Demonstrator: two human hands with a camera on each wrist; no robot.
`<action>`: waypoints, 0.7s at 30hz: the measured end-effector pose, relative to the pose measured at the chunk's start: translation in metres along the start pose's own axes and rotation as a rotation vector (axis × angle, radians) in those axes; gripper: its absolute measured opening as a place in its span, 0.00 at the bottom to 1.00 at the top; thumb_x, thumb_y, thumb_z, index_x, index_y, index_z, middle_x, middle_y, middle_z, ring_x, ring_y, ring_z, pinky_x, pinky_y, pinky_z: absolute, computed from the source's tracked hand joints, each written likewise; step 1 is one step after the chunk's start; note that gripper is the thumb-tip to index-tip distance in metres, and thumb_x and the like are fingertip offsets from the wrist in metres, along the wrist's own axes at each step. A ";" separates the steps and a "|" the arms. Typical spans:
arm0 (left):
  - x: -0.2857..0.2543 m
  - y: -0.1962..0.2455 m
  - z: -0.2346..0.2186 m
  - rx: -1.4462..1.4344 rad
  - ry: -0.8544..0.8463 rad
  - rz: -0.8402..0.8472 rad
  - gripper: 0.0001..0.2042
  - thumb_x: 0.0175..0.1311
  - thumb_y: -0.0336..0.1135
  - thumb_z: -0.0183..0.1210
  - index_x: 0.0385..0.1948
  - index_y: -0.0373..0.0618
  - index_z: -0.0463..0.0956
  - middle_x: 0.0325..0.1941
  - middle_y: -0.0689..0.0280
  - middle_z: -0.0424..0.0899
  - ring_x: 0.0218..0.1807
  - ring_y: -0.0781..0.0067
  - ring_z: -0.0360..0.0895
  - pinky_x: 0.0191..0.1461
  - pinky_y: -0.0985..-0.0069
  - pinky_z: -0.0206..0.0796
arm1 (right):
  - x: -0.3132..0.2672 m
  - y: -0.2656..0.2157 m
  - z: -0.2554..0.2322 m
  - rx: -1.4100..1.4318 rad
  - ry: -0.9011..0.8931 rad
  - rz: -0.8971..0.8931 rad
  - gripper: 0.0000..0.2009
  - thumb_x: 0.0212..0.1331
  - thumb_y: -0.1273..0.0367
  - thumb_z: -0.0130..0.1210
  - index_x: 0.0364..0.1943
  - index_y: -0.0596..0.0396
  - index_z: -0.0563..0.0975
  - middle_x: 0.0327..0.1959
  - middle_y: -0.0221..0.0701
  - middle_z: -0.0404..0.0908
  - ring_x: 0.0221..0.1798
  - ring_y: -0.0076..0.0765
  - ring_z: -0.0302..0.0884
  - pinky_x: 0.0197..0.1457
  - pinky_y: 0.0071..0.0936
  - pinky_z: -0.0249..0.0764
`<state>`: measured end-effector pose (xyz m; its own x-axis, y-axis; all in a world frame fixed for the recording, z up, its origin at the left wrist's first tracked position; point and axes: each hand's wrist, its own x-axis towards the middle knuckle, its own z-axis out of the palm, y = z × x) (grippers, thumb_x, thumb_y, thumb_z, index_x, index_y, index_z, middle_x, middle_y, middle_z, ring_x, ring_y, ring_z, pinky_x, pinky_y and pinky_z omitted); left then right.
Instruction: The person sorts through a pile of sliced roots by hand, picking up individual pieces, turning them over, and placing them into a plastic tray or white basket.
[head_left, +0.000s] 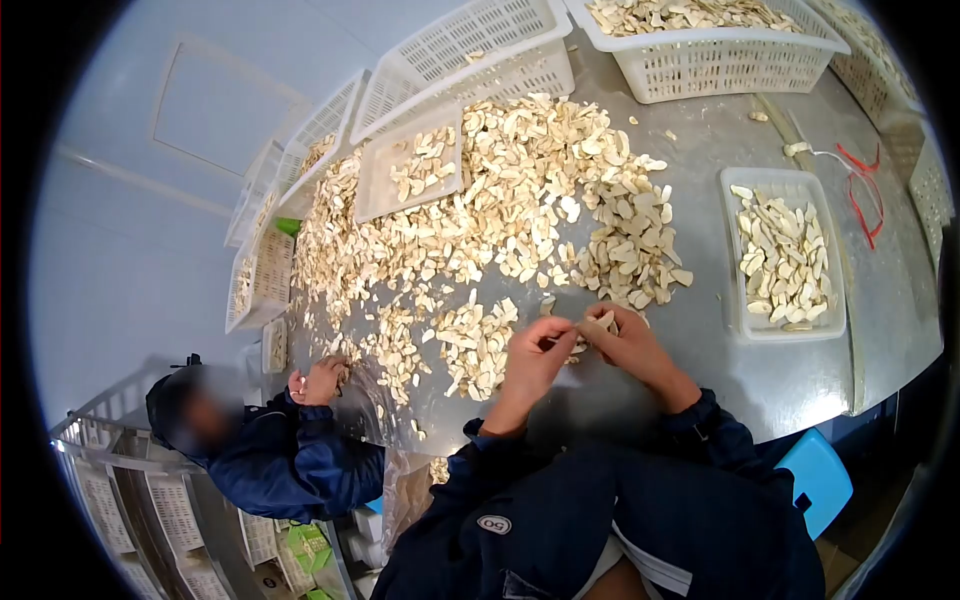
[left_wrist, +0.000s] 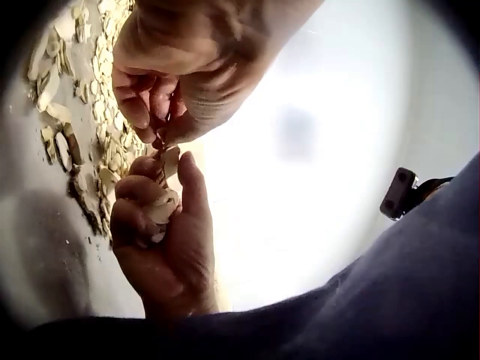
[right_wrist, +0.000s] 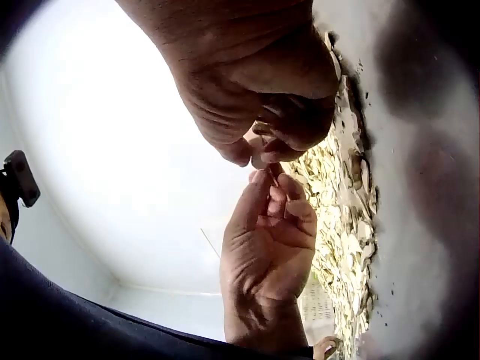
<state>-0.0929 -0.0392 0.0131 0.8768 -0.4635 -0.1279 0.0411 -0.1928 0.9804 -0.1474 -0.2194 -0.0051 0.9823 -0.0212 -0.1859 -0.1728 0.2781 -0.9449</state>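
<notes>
Both hands meet at the front edge of the heap of pale, brown-edged dried slices. My right hand curls round several slices in its palm. One pale slice sticks out between its thumb and forefinger. The left hand has its thumb and fingertips together at the lower edge of that slice, pinching a thin dark edge there. Curled fingers partly hide the slices in the right palm. Smaller piles of slices lie just left of the left hand on the metal table.
A white tray of slices stands to the right. Another tray rests on the heap. White slotted baskets line the back. Red-and-clear glasses lie far right. Another person works at the left, hands over slices.
</notes>
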 end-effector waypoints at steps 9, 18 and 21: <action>0.003 -0.013 -0.044 0.132 0.169 0.075 0.05 0.70 0.28 0.59 0.43 0.41 0.82 0.35 0.74 0.83 0.32 0.90 0.72 0.35 0.87 0.64 | 0.004 0.005 -0.005 0.390 0.109 0.107 0.10 0.69 0.61 0.55 0.34 0.50 0.76 0.23 0.22 0.73 0.21 0.15 0.66 0.23 0.16 0.59; 0.003 -0.002 -0.004 0.873 0.004 0.412 0.09 0.58 0.26 0.63 0.40 0.40 0.81 0.39 0.56 0.83 0.42 0.54 0.80 0.43 0.63 0.73 | 0.006 0.001 -0.014 0.574 0.176 0.195 0.08 0.72 0.62 0.50 0.43 0.51 0.75 0.32 0.24 0.76 0.29 0.21 0.74 0.26 0.19 0.66; 0.010 -0.018 -0.044 0.835 0.171 0.433 0.07 0.60 0.26 0.61 0.39 0.41 0.80 0.37 0.56 0.82 0.39 0.56 0.81 0.42 0.67 0.74 | 0.005 0.002 -0.017 0.612 0.151 0.184 0.09 0.72 0.63 0.49 0.50 0.50 0.74 0.32 0.23 0.75 0.29 0.21 0.74 0.28 0.19 0.67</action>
<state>-0.0634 -0.0024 0.0009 0.7966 -0.5197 0.3089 -0.6003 -0.6199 0.5054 -0.1435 -0.2348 -0.0124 0.9120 -0.0434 -0.4080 -0.2214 0.7851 -0.5784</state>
